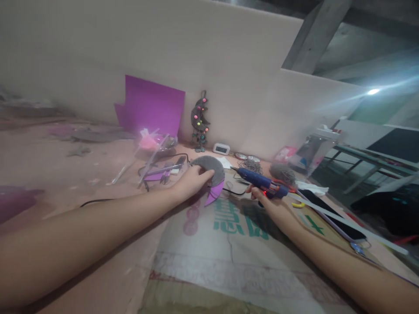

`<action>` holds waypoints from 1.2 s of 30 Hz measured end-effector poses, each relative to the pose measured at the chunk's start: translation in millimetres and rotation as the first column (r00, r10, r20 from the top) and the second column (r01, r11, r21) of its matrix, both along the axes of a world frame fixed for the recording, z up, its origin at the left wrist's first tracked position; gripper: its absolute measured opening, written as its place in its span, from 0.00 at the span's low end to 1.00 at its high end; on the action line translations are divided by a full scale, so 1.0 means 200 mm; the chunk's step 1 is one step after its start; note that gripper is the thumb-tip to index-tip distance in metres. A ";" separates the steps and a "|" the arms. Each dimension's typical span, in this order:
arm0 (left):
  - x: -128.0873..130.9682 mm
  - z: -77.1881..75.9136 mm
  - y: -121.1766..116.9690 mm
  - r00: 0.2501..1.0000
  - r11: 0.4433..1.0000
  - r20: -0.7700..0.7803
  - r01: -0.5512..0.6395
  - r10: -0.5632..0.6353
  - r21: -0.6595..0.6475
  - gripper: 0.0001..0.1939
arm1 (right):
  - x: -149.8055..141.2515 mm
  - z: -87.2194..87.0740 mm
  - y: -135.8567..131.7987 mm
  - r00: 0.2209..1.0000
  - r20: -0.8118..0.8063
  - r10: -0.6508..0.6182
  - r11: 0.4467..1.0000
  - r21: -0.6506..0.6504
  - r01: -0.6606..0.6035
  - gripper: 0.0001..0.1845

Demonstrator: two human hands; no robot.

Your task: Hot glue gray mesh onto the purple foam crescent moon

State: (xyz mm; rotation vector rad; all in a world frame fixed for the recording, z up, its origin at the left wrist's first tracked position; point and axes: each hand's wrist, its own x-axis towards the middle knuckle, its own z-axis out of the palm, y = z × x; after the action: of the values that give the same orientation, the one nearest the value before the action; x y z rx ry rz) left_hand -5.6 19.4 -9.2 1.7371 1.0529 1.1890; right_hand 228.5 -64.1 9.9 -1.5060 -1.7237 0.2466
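My left hand (198, 178) grips a crescent moon (213, 165), grey and yarn-like over most of its curve, with bare purple at its lower tip. In my right hand (261, 195) is a blue hot glue gun (262, 179), its nozzle pointing left toward the moon but apart from it. A small red light glows near the gun's handle. Under both hands lies a printed cardboard sheet (209, 257). A finished-looking grey moon ornament (199, 117) with coloured pompoms leans upright against the wall.
Purple sheets (152, 104) stand against the wall, left of a small white digital clock (221, 149). Grey yarn (283, 173) lies behind the glue gun. A phone (334, 216) and a long pale ruler-like strip (353, 224) are at right. A black cord (234, 192) crosses the work area.
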 end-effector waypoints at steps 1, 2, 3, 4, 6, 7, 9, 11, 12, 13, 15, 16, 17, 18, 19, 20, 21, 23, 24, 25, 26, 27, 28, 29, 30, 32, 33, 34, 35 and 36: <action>0.00 0.00 0.00 1.000 1.000 0.000 0.001 -0.001 -0.003 0.16 | 0.00 0.01 -0.01 1.000 -0.001 0.014 1.000 -0.019 -0.014 0.21; 0.00 0.00 0.00 1.000 1.000 0.001 0.005 -0.005 -0.003 0.17 | -0.01 0.01 -0.01 0.999 0.000 0.033 0.999 -0.040 -0.033 0.20; 0.00 0.00 -0.01 1.000 1.000 -0.001 0.013 -0.013 -0.003 0.17 | -0.01 0.02 -0.03 0.998 0.003 0.059 0.997 -0.053 -0.059 0.20; 0.00 0.00 -0.01 1.000 1.000 -0.008 0.022 -0.022 -0.005 0.17 | -0.02 0.02 -0.04 0.996 0.009 0.085 0.995 -0.054 -0.084 0.18; -0.01 0.00 -0.01 0.999 0.999 -0.034 0.038 -0.039 -0.021 0.19 | -0.04 0.02 -0.05 0.988 0.017 0.155 0.987 -0.054 -0.154 0.15; -0.01 0.00 -0.01 0.998 0.998 -0.045 0.046 -0.047 -0.033 0.19 | -0.04 0.02 -0.06 0.983 0.018 0.185 0.982 -0.054 -0.184 0.14; -0.01 0.01 -0.02 0.996 0.997 -0.058 0.059 -0.063 -0.055 0.20 | -0.04 0.01 -0.06 0.975 0.033 0.218 0.975 -0.062 -0.216 0.13; -0.01 0.01 -0.02 0.995 0.996 -0.069 0.064 -0.069 -0.068 0.20 | -0.04 0.01 -0.06 0.969 0.092 0.227 0.972 -0.078 -0.221 0.13; -0.01 0.01 -0.03 0.995 0.996 -0.073 0.060 -0.065 -0.069 0.20 | -0.04 0.00 -0.06 0.966 0.128 0.226 0.972 -0.086 -0.217 0.13; -0.01 0.01 -0.03 0.995 0.996 -0.076 0.054 -0.059 -0.073 0.20 | -0.04 0.00 -0.06 0.960 0.161 0.228 0.972 -0.094 -0.215 0.13; -0.01 0.02 -0.04 0.996 0.995 -0.073 0.045 -0.052 -0.087 0.20 | -0.04 0.00 -0.06 0.951 0.195 0.241 0.969 -0.103 -0.224 0.13; -0.01 0.02 -0.04 0.996 0.995 -0.070 0.044 -0.051 -0.092 0.20 | -0.04 0.01 -0.06 0.948 0.199 0.247 0.968 -0.106 -0.229 0.14; -0.01 0.02 -0.04 0.996 0.995 -0.070 0.044 -0.050 -0.095 0.20 | -0.04 0.01 -0.06 0.948 0.197 0.251 0.967 -0.105 -0.234 0.14; -0.01 0.02 -0.04 0.996 0.995 -0.073 0.041 -0.048 -0.095 0.20 | -0.04 0.01 -0.06 0.946 0.195 0.259 0.964 -0.108 -0.242 0.14; -0.01 0.03 -0.04 0.996 0.995 -0.080 0.039 -0.046 -0.095 0.20 | -0.04 0.01 -0.06 0.943 0.194 0.269 0.961 -0.114 -0.251 0.14; -0.01 0.03 -0.05 0.995 0.995 -0.088 0.036 -0.044 -0.094 0.20 | -0.05 0.02 -0.06 0.940 0.198 0.278 0.959 -0.118 -0.258 0.14; -0.01 0.03 -0.05 0.995 0.995 -0.095 0.032 -0.041 -0.094 0.20 | -0.05 0.02 -0.06 0.936 0.207 0.286 0.956 -0.123 -0.265 0.14; -0.01 0.03 -0.05 0.995 0.995 -0.098 0.023 -0.032 -0.093 0.20 | -0.06 0.03 -0.06 0.929 0.231 0.290 0.955 -0.128 -0.266 0.13; -0.01 0.03 -0.05 0.995 0.996 -0.094 0.021 -0.030 -0.091 0.20 | -0.06 0.03 -0.06 0.927 0.243 0.286 0.957 -0.129 -0.261 0.13; -0.01 0.03 -0.04 0.995 0.996 -0.092 0.022 -0.030 -0.086 0.20 | -0.06 0.03 -0.06 0.928 0.252 0.276 0.959 -0.128 -0.251 0.13; -0.01 0.03 -0.04 0.996 0.996 -0.089 0.024 -0.032 -0.081 0.21 | -0.06 0.03 -0.06 0.929 0.256 0.268 0.962 -0.130 -0.242 0.13; -0.01 0.02 -0.04 0.996 0.997 -0.087 0.029 -0.035 -0.076 0.21 | -0.06 0.03 -0.06 0.930 0.257 0.263 0.963 -0.134 -0.235 0.13; -0.01 0.02 -0.04 0.996 0.997 -0.085 0.034 -0.040 -0.073 0.21 | -0.06 0.03 -0.06 0.931 0.257 0.259 0.964 -0.132 -0.232 0.14; -0.01 0.02 -0.04 0.996 0.997 -0.082 0.037 -0.043 -0.071 0.21 | -0.06 0.03 -0.05 0.931 0.256 0.260 0.964 -0.128 -0.234 0.14; -0.01 0.02 -0.03 0.996 0.997 -0.081 0.038 -0.044 -0.069 0.21 | -0.05 0.02 -0.05 0.932 0.254 0.260 0.964 -0.128 -0.235 0.14; -0.01 0.01 -0.03 0.996 0.997 -0.077 0.040 -0.045 -0.065 0.21 | -0.05 0.01 -0.05 0.931 0.257 0.261 0.964 -0.126 -0.236 0.15; -0.01 0.01 -0.03 0.996 0.997 -0.078 0.039 -0.044 -0.065 0.21 | -0.05 0.01 -0.05 0.930 0.259 0.262 0.963 -0.130 -0.235 0.15; -0.01 0.01 -0.03 0.996 0.997 -0.080 0.038 -0.044 -0.066 0.21 | -0.04 0.00 -0.04 0.928 0.263 0.263 0.963 -0.133 -0.235 0.15; -0.01 0.00 -0.03 0.996 0.997 -0.081 0.036 -0.042 -0.068 0.21 | -0.04 0.00 -0.04 0.927 0.267 0.262 0.963 -0.130 -0.235 0.15; -0.01 0.00 -0.03 0.996 0.997 -0.083 0.033 -0.039 -0.072 0.21 | -0.04 0.00 -0.04 0.927 0.270 0.258 0.965 -0.124 -0.233 0.15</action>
State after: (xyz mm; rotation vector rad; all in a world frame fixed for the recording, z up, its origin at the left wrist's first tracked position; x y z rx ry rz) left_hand -8.1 14.0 -8.5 1.7569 1.0956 1.0509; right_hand 220.7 -72.3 9.1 -1.4411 -2.1629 0.2488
